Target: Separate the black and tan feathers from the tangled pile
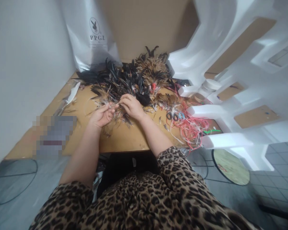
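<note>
Over the front of the feather heap, my left hand (101, 116) pinches the thin end of what looks like a small brownish feather (114, 105). Close beside it, my right hand (132, 107) has its fingertips closed on the other end of the same piece; the exact grip is partly hidden. Directly beyond my hands lie loose black feathers (128, 76). A fuller bunch of brown feathers (153, 68) rises behind them, with a small red thing (154, 86) at its base. Short feather scraps lie beneath my fingers.
White foam packing (220, 111) stands along the right side. Pink strips (192, 127) tangle near black rings (175, 117). A white feather (73, 92) lies left, behind a blurred-out item (55, 134). A silver bag (96, 51) stands at the back of the table (124, 140).
</note>
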Demonstrator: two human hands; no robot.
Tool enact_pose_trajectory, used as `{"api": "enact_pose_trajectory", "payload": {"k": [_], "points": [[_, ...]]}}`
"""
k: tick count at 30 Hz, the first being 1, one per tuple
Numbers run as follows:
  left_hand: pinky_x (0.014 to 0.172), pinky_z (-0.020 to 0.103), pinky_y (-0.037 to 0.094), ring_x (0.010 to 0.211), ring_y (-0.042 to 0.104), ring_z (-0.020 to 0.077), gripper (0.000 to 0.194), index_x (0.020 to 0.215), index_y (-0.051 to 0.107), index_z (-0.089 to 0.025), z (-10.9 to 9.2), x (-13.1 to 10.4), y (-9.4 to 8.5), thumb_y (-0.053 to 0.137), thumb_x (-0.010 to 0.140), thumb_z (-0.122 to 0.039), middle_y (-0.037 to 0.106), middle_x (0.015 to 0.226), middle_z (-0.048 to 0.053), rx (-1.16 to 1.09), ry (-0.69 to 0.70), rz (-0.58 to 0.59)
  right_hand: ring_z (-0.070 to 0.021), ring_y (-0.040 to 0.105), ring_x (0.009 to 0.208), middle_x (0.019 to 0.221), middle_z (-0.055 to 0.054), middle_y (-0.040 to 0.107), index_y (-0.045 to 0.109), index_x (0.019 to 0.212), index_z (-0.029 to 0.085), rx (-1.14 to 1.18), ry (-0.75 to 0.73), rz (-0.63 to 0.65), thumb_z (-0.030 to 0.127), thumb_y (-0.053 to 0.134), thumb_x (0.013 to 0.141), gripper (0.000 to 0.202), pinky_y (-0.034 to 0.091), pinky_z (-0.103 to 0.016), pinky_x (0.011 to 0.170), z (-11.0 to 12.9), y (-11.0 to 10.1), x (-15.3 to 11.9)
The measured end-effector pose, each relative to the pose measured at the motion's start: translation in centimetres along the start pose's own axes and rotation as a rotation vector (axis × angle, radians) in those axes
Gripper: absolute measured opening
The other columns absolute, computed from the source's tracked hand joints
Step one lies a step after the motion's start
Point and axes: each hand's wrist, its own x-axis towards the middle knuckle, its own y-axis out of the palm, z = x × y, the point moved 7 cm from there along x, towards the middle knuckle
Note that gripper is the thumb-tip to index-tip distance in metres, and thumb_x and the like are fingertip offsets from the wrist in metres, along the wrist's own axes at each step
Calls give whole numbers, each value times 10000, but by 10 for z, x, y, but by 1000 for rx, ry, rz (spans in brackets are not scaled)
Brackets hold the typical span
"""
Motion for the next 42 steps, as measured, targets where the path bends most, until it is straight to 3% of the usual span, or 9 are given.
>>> {"api": "enact_pose_trajectory", "payload": {"k": [6,9,12,16,20,24,29,35,42], "points": [[495,112,479,552,594,49,88,753,638,-121,1,-1,6,572,785,-70,659,710,41,51,34,28,-168,454,1093,1139,-86,524,625,992,201,-12,7,12,276,366,917,280,349,-298,953,-1,8,0],[503,121,478,571,605,60,37,761,650,-101,-4,3,5,636,735,-78,668,728,58,123,150,16,-166,469,1081,1151,-99,514,620,1009,182,99,152,-178,312,428,890,261,368,-296,940,-13,0,-1],[536,138,486,606,628,79,83,760,669,-88,-11,6,2,694,692,-129,687,759,79,189,296,-25,-145,521,925,1027,-81,569,635,924,161,277,384,-362,363,506,842,253,416,-271,849,-31,-5,-7],[570,150,488,628,638,88,147,732,691,-92,-16,6,5,738,651,-205,702,767,82,263,427,-21,-95,511,673,719,-6,604,647,778,142,673,602,-252,445,604,747,307,422,-218,667,-39,19,-8],[574,159,491,613,640,95,188,736,706,-93,-11,6,10,757,626,-238,708,744,91,351,408,15,-44,452,530,658,12,618,643,742,131,1042,708,-135,441,664,684,316,350,-174,520,-32,44,-8],[560,162,497,602,647,102,195,738,703,-89,-6,6,13,753,633,-245,709,734,91,378,365,60,-19,380,434,587,36,595,605,700,141,1251,779,-137,389,727,618,288,241,-163,419,-33,55,-10],[476,141,466,598,660,110,230,818,692,-91,-6,7,8,736,659,-252,717,772,98,309,322,-3,-15,331,406,496,69,526,606,693,144,1249,810,-221,356,763,568,291,227,-164,403,-38,52,-12],[455,127,438,550,636,85,173,766,678,-82,-2,11,4,714,678,-227,710,749,102,371,284,-44,-49,486,523,579,38,588,630,676,138,1136,744,-270,345,745,582,255,391,-182,533,-34,47,-9],[475,130,446,528,617,77,151,730,683,-75,1,11,7,722,653,-199,691,681,91,425,293,-41,-70,522,584,623,29,615,647,668,137,941,688,-298,321,713,605,205,426,-208,614,-32,41,-8]]}}
